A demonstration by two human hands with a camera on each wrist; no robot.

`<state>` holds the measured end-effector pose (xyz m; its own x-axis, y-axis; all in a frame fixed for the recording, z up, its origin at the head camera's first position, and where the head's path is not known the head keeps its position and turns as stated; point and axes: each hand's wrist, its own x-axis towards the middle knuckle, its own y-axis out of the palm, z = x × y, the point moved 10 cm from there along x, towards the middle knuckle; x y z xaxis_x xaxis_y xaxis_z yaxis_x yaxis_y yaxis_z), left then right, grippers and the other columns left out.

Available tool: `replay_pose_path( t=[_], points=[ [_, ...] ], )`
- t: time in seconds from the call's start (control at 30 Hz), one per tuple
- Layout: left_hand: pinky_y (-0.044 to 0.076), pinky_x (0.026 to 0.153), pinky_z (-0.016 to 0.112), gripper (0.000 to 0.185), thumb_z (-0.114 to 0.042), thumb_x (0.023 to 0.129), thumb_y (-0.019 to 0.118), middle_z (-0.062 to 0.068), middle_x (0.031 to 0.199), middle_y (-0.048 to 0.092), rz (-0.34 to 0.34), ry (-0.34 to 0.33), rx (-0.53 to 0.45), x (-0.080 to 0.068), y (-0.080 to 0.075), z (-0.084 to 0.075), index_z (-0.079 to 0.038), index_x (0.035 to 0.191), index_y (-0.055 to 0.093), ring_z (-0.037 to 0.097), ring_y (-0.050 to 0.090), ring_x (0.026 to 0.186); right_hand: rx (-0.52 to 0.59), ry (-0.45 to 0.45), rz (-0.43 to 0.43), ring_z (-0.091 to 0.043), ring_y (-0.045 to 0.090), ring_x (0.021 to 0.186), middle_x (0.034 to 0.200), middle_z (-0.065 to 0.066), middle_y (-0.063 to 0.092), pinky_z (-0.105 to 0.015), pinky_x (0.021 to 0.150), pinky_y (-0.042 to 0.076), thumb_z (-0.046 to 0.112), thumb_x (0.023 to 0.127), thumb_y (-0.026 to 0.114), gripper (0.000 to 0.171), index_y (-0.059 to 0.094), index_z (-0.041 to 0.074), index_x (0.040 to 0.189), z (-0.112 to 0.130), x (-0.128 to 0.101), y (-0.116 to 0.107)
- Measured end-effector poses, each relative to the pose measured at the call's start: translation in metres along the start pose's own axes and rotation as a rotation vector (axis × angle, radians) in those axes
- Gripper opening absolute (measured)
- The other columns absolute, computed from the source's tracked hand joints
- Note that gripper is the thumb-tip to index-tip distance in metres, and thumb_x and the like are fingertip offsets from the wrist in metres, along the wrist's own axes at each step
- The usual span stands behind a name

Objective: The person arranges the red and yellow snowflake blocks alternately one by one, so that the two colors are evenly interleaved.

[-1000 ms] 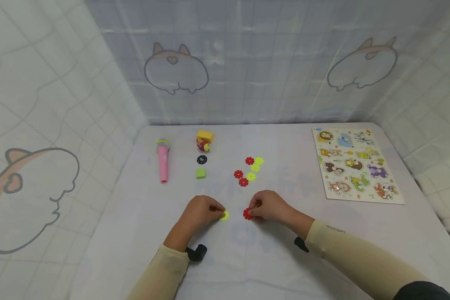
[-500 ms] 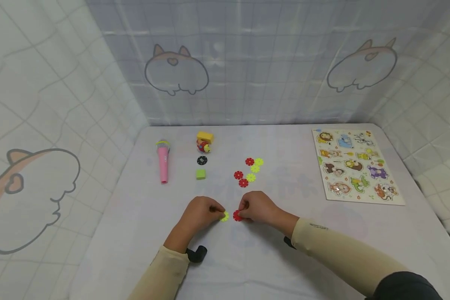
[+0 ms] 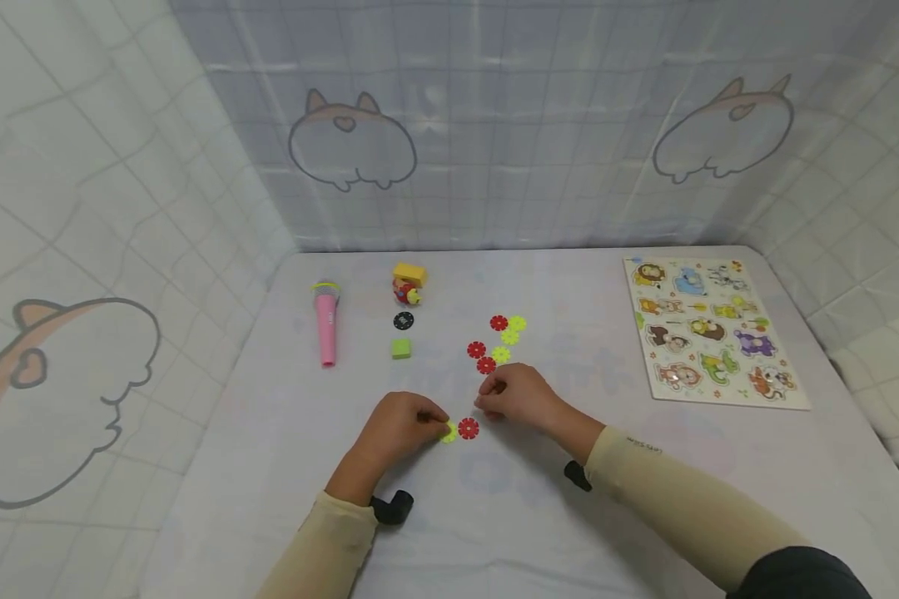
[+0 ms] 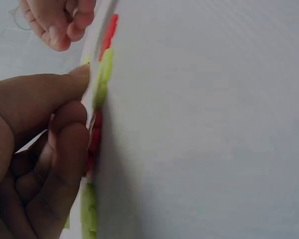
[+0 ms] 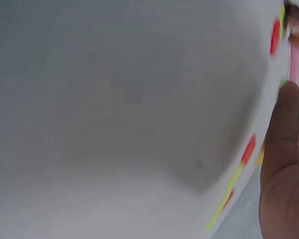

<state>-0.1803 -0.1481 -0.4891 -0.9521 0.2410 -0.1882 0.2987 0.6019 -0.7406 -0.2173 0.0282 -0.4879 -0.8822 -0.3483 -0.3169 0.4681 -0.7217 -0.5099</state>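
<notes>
My left hand (image 3: 407, 424) pinches the edge of a small yellow snowflake disc (image 3: 450, 433), which lies flat on the white table. Close to its right is a red snowflake disc (image 3: 468, 428). My right hand (image 3: 515, 393), holding nothing, is up and to the right of that red disc, its fingers loosely bent. In the right wrist view one finger (image 5: 284, 117) extends over the table. Beyond the right hand lies a loose group of discs, among them a red disc (image 3: 486, 365) and a yellow disc (image 3: 509, 336).
A pink toy microphone (image 3: 326, 324) lies at the left. Near it are a green block (image 3: 400, 349), a black disc (image 3: 404, 320), a red-and-yellow toy (image 3: 406, 291) and a yellow block (image 3: 409, 273). An animal puzzle board (image 3: 712, 333) lies at the right.
My right hand brought the red disc leftward to beside the yellow one, let go of it, then moved away toward the loose discs. The left hand stays in place.
</notes>
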Motion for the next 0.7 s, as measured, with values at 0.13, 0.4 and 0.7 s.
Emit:
replay_pose_path(
  t=[0.13,0.4,0.7],
  points=[
    [0.054,0.077,0.034,0.007,-0.022,0.087,0.087,-0.015,0.085,0.070,0.009,0.002,-0.052,0.001,0.000,-0.005,-0.024,0.092,0.083,0.011,0.063,0.083,0.153,0.066,-0.101,-0.019,0.072,0.079,0.093,-0.008,0.071,-0.034,0.074,0.059,0.015,0.094,0.078,0.017,0.071,0.002,0.103,-0.016,0.012,-0.038],
    [0.054,0.074,0.033,0.006,-0.022,0.086,0.087,-0.014,0.083,0.069,0.050,-0.004,-0.083,0.006,0.010,-0.014,-0.024,0.090,0.083,0.013,0.062,0.085,0.114,0.152,-0.224,-0.022,0.070,0.091,0.106,-0.013,0.070,-0.036,0.084,0.056,0.022,0.099,0.072,0.030,0.067,0.001,0.120,-0.042,0.045,-0.099],
    [0.052,0.074,0.030,0.007,-0.028,0.086,0.088,-0.018,0.082,0.068,0.060,0.049,-0.050,0.010,0.027,-0.027,-0.024,0.090,0.083,0.009,0.061,0.081,-0.014,0.190,-0.247,-0.022,0.065,0.085,0.099,-0.011,0.069,-0.035,0.078,0.052,0.021,0.100,0.070,0.028,0.068,0.003,0.121,-0.046,0.077,-0.111]
  ],
)
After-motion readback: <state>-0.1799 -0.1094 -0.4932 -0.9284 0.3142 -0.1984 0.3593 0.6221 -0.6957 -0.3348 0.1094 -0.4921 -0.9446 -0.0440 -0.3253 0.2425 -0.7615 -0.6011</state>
